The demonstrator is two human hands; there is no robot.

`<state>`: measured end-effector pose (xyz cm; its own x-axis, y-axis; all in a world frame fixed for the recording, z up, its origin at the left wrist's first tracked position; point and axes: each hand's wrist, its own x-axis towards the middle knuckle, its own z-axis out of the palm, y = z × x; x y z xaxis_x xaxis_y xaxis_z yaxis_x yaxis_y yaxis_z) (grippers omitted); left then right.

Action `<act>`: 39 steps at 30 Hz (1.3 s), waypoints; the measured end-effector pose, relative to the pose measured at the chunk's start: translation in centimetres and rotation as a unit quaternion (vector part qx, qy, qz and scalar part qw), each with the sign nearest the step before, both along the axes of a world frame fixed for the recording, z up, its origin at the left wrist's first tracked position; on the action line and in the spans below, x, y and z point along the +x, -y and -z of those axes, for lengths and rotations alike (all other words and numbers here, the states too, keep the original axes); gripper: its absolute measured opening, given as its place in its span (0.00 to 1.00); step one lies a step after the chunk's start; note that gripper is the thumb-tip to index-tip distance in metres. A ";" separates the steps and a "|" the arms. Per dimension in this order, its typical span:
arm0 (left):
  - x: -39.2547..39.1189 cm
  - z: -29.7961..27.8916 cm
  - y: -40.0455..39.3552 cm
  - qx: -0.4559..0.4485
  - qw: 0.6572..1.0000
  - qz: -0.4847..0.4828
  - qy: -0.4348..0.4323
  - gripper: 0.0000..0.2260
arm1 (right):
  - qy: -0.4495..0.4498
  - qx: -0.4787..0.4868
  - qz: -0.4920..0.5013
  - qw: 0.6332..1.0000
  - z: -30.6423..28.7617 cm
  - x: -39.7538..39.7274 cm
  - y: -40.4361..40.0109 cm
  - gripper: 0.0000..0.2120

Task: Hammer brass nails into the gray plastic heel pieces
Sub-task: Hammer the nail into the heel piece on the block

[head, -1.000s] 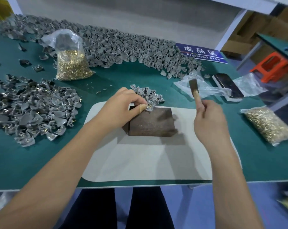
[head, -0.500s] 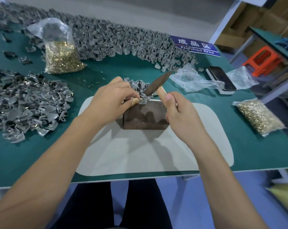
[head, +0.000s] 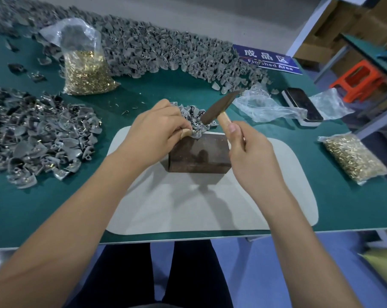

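Two hands share the work at the far edge of the dark block. Left hand pinches a gray heel piece on that edge, so the blow meets solid backing. Right hand is wrapped around the wooden handle of the hammer, head angled down just above the piece. A small heap of pieces lies directly behind the block, within short reach. Bagged brass nails stand at far left; a second bag lies to the right.
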<state>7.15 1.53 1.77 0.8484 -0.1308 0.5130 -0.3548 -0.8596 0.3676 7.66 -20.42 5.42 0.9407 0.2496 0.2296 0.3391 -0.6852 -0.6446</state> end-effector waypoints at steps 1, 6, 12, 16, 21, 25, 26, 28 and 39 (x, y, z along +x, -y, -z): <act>0.0 0.0 0.0 -0.001 1.000 -0.003 0.000 0.05 | 0.010 0.016 0.001 1.000 0.0 -0.1 -0.1 0.16; 0.0 0.1 -0.1 -0.004 1.000 -0.010 -0.003 0.05 | -0.026 -0.034 -0.018 0.999 0.2 0.0 -0.2 0.18; 0.0 0.0 0.0 -0.013 1.000 -0.010 -0.011 0.06 | -0.013 -0.010 -0.013 1.000 -0.1 -0.4 -0.5 0.17; 0.0 0.0 0.0 -0.018 1.000 -0.011 -0.009 0.06 | -0.003 -0.020 -0.011 1.000 -0.7 0.1 -0.3 0.18; 0.1 0.1 0.0 -0.017 1.000 -0.014 -0.006 0.05 | -0.025 -0.024 -0.017 0.999 -0.1 -0.2 -0.5 0.18; 0.0 0.0 -0.1 -0.023 1.000 -0.008 -0.009 0.05 | 0.006 0.036 0.005 0.999 -0.4 -0.3 -0.4 0.18; 0.0 0.1 -0.1 -0.023 1.000 -0.009 -0.008 0.05 | 0.011 0.048 0.011 0.999 -0.3 -0.5 -0.5 0.17; 0.0 0.1 -0.1 -0.021 1.000 -0.010 -0.008 0.05 | -0.012 0.007 -0.001 1.000 -0.1 -0.4 -0.6 0.17; -0.1 -0.1 -0.1 -0.026 1.000 -0.008 -0.010 0.07 | -0.022 0.002 -0.012 1.000 0.0 0.1 -0.1 0.19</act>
